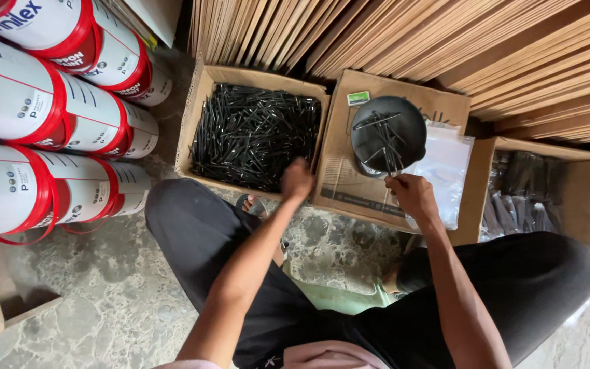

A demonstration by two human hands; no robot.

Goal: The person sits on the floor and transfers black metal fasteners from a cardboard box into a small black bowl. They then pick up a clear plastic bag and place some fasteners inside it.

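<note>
White paint buckets with red lids [56, 116] lie stacked at the left of the frame; just right of them, an open cardboard box [198, 113] holds loose black nails [254, 133]. The left hand [297, 180], at centre frame, reaches over the box's near edge, fingers curled, grip contents cannot be determined. Right of centre, the right hand [412, 195] pinches a few nails at the lower rim of a black round pan [388, 133] resting on a closed carton [349, 171], clear plastic bags [445, 164] beside it

Black nails [254, 133] fill a tan cardboard box [199, 102]; the bowl [388, 130] is dark grey, the buckets [42, 109] white with red bands.
</note>
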